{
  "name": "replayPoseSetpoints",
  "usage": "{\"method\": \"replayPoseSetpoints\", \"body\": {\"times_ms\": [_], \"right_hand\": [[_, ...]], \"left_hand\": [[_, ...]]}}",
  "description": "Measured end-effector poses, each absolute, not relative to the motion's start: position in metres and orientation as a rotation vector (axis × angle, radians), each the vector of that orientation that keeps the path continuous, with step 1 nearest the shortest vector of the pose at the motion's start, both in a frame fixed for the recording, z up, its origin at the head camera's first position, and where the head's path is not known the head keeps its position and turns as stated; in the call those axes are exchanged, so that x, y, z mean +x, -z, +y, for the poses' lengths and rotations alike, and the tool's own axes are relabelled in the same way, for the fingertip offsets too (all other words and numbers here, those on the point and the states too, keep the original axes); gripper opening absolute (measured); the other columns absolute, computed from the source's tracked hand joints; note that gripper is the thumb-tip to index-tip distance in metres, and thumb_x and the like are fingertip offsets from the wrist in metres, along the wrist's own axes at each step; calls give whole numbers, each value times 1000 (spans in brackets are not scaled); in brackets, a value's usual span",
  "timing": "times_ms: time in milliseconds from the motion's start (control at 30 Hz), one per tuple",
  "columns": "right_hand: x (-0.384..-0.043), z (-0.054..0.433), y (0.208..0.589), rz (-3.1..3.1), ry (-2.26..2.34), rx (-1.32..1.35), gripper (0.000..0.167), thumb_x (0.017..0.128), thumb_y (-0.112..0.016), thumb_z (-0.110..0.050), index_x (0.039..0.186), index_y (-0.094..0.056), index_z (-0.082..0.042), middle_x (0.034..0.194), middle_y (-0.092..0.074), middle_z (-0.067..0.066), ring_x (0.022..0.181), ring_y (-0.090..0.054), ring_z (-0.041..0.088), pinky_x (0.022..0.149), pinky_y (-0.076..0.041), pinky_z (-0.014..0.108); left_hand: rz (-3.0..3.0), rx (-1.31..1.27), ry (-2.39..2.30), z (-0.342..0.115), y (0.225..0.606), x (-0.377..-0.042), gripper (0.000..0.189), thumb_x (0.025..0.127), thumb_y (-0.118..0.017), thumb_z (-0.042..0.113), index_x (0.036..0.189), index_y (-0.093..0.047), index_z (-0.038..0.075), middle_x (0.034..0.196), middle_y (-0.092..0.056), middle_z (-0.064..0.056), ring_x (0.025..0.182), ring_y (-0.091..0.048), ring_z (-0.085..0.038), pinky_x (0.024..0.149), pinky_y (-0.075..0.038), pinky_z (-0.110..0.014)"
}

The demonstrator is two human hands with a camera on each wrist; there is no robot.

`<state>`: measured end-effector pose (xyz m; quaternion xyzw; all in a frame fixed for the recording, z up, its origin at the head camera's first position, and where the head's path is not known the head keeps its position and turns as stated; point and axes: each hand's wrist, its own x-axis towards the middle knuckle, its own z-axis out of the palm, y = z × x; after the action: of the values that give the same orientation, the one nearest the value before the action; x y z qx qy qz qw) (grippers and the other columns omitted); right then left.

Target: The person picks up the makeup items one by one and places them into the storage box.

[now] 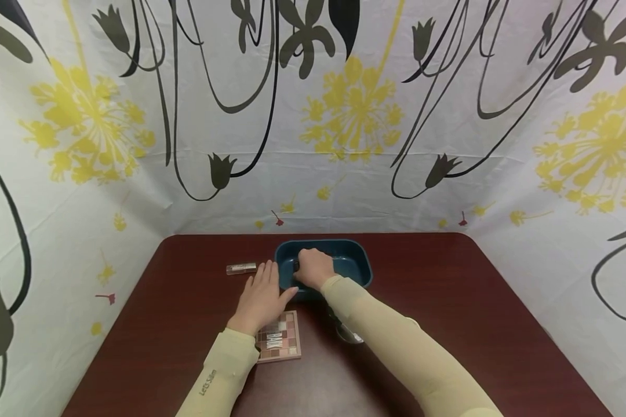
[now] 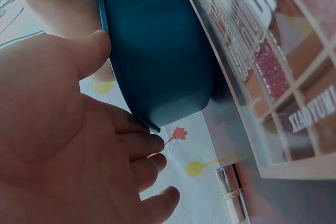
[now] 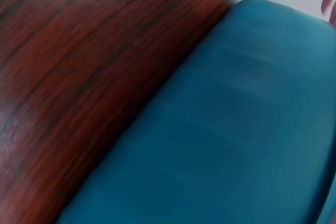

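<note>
A dark teal tray (image 1: 352, 267) sits toward the back of the table. My right hand (image 1: 315, 268) reaches into it with curled fingers. It holds a small black object (image 1: 295, 264), mostly hidden by the hand, whose kind I cannot tell. My left hand (image 1: 258, 301) lies at the tray's left front corner, fingers straight and thumb spread out. In the left wrist view its thumb and fingertips are right at the tray's rim (image 2: 123, 98). Under the left wrist lies an eyeshadow palette (image 1: 284, 341) with a clear lid, partly covered by the hand and sleeve.
A slim lip-product tube (image 1: 241, 268) with a shiny cap lies left of the tray. Beneath the right forearm, a round clear-and-dark item (image 1: 348, 333) is partly hidden. Patterned cloth (image 1: 318, 197) hangs behind the reddish-brown table (image 1: 438, 301) and along both sides.
</note>
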<state>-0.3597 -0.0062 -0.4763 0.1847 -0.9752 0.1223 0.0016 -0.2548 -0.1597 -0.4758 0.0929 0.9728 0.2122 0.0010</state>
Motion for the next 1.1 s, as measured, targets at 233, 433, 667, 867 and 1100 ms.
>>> {"method": "replayPoseSetpoints", "body": {"times_ms": [233, 433, 667, 867, 1100], "right_hand": [[-362, -12, 479, -3064, -394, 566, 27, 89, -79, -32, 100, -77, -7, 75, -67, 2, 56, -59, 16, 61, -59, 38], [-360, -15, 477, -3056, -413, 582, 28, 90, -78, -32, 102, -77, -7, 82, -71, 4, 60, -60, 16, 64, -60, 41], [-362, -21, 475, -3066, -425, 586, 23, 91, -77, -31, 97, -77, -8, 75, -67, 2, 57, -59, 15, 57, -56, 36], [-364, -26, 477, -3058, -402, 610, 24, 92, -76, -32, 99, -77, -8, 78, -69, 2, 60, -61, 15, 61, -59, 38], [-361, -30, 478, -3031, -394, 632, 23, 92, -77, -32, 97, -76, -9, 79, -70, 2, 60, -63, 15, 62, -59, 38]], "left_hand": [[3055, 304, -663, -159, 477, -255, 87, 102, -49, 55, 159, -18, -2, 165, -13, -21, 152, -11, -36, 119, -17, -58], [3055, 303, -660, -158, 477, -255, 87, 102, -49, 55, 159, -18, -2, 165, -13, -21, 153, -11, -36, 119, -17, -58], [3063, 284, -657, -159, 476, -255, 87, 102, -49, 55, 159, -17, -2, 165, -14, -21, 153, -10, -35, 119, -16, -57], [3053, 271, -667, -160, 475, -255, 86, 102, -50, 54, 159, -17, -2, 166, -13, -21, 153, -9, -35, 119, -15, -57], [3040, 273, -671, -159, 475, -254, 85, 103, -50, 53, 160, -16, -1, 166, -11, -21, 153, -8, -35, 119, -14, -57]]}}
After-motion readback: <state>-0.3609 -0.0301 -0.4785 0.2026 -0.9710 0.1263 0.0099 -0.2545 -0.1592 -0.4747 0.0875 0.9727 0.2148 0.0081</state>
